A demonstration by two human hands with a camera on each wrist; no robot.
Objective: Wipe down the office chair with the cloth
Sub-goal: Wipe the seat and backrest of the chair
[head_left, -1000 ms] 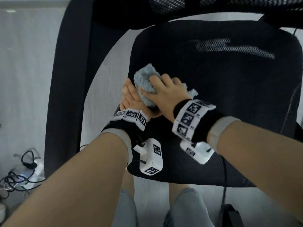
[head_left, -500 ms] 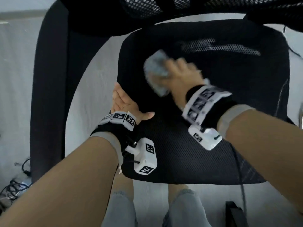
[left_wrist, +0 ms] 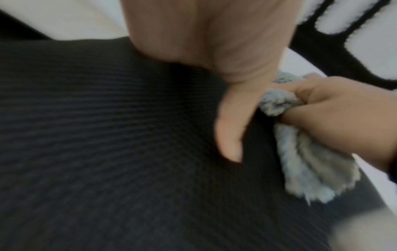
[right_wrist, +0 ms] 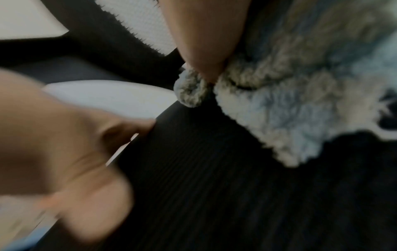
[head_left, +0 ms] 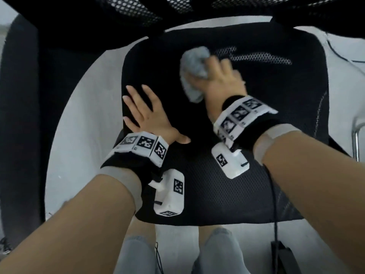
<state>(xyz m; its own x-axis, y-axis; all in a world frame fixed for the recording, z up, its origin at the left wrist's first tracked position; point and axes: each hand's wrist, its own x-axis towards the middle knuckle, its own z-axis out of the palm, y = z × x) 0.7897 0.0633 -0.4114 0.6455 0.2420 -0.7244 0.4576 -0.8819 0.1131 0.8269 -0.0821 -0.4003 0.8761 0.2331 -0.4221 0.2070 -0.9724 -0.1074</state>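
Observation:
The black mesh seat [head_left: 266, 119] of the office chair fills the middle of the head view. My right hand [head_left: 219, 80] grips a bunched grey-blue fluffy cloth [head_left: 194, 64] and presses it onto the far middle of the seat. In the left wrist view the cloth [left_wrist: 300, 161] hangs from that fist, and in the right wrist view the cloth [right_wrist: 300, 105] lies against the mesh. My left hand [head_left: 145, 113] rests flat on the seat's left edge with straight, spread fingers and the thumb out to the right.
The chair's black mesh backrest [head_left: 138, 14] arches over the top of the view, and a black armrest [head_left: 21, 115] curves down the left. A chrome frame [head_left: 357, 139] stands at the right edge. Cables [head_left: 275, 204] trail over the pale floor near my feet.
My right hand has carried the cloth away from the left hand, up and right across the seat. My left hand has let go of the cloth and spread flat on the seat's left edge.

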